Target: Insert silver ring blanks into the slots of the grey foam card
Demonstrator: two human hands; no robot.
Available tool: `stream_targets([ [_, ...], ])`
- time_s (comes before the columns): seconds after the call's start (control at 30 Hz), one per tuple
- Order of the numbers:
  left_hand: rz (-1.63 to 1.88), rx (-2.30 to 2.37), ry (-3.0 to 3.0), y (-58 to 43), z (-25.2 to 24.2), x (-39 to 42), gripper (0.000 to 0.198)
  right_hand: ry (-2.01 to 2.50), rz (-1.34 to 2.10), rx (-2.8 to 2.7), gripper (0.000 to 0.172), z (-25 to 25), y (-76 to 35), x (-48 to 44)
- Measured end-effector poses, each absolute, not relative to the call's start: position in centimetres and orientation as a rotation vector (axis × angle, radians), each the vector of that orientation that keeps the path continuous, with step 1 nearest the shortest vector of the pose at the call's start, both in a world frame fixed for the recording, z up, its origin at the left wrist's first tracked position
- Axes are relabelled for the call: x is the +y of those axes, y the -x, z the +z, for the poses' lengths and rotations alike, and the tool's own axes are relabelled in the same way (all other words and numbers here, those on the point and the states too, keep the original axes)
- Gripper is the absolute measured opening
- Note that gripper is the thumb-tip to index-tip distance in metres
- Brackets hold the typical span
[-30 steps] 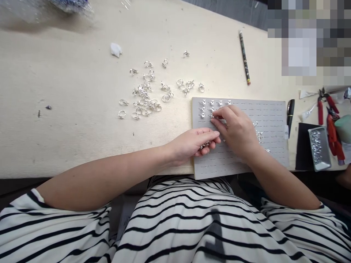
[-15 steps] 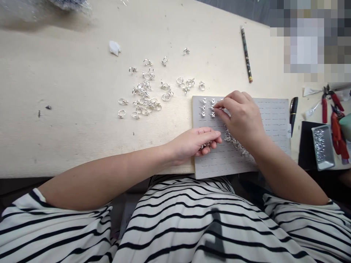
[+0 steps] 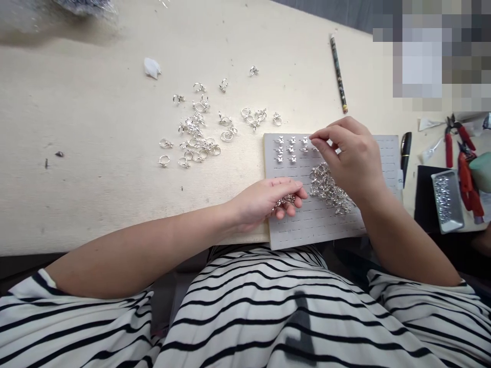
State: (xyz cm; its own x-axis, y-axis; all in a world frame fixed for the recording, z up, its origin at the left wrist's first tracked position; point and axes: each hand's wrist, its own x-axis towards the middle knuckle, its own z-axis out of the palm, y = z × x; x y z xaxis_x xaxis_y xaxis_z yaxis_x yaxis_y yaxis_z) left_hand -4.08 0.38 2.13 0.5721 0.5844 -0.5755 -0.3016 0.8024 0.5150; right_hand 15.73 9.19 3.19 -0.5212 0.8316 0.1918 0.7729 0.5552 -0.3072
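head view: the left hand (image 3: 276,199) curls, thumb along the top and fingers bent, around silver rings (image 3: 286,199) at the left edge of the grey board (image 3: 291,227). the left forearm (image 3: 172,232) reaches in from below left of the board, wrist nearly straight. over the board's upper middle the right hand (image 3: 351,158) arches, knuckles raised, thumb and forefinger narrowed almost together just beside the mounted rings (image 3: 292,159); whether a ring sits between those fingertips, i cannot tell. the mounted rings stand in short rows in the board's upper left corner, and loose rings (image 3: 326,186) lie heaped on the board near the right hand. left of the board, scattered rings (image 3: 193,127) lie on the table (image 3: 95,194). a pencil (image 3: 338,74) lies beyond the board's far edge, a black pen (image 3: 405,158) just beside its right edge.
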Motion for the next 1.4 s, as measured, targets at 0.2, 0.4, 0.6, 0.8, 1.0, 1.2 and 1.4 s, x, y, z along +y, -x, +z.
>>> stream_targets([
  [0.2, 0.550, 0.752, -0.282, 3.9, 1.8, 0.2, 0.019, 1.335, 0.223, -2.519, 0.013, 2.6, -16.4, 8.6],
  [0.4, 0.538, 0.755, -0.301, 4.0, 1.8, 0.2, 0.018, 1.329, 0.205, -2.537, 0.007, 1.9, -16.0, 8.8],
  [0.6, 0.546, 0.767, -0.292, 4.0, 1.9, 0.2, 0.018, 1.317, 0.184, -2.557, 0.009, 2.0, -16.1, 8.7],
  [0.8, 0.544, 0.765, -0.262, 4.0, 1.6, 0.1, 0.018, 1.373, 0.187, -2.510, 0.015, 2.8, -17.2, 8.6],
  [1.0, 0.534, 0.806, -0.284, 4.0, 1.8, 0.1, 0.023, 1.422, 0.234, -2.483, 0.013, 3.0, -18.9, 8.8],
  [1.2, 0.523, 0.868, -0.294, 4.0, 2.2, 0.2, 0.030, 1.532, 0.244, -2.426, 0.013, 3.6, -20.0, 8.6],
  [1.4, 0.502, 0.882, -0.311, 4.0, 2.3, 0.2, 0.032, 1.650, 0.453, -2.375, 0.016, 3.6, -20.7, 8.8],
])
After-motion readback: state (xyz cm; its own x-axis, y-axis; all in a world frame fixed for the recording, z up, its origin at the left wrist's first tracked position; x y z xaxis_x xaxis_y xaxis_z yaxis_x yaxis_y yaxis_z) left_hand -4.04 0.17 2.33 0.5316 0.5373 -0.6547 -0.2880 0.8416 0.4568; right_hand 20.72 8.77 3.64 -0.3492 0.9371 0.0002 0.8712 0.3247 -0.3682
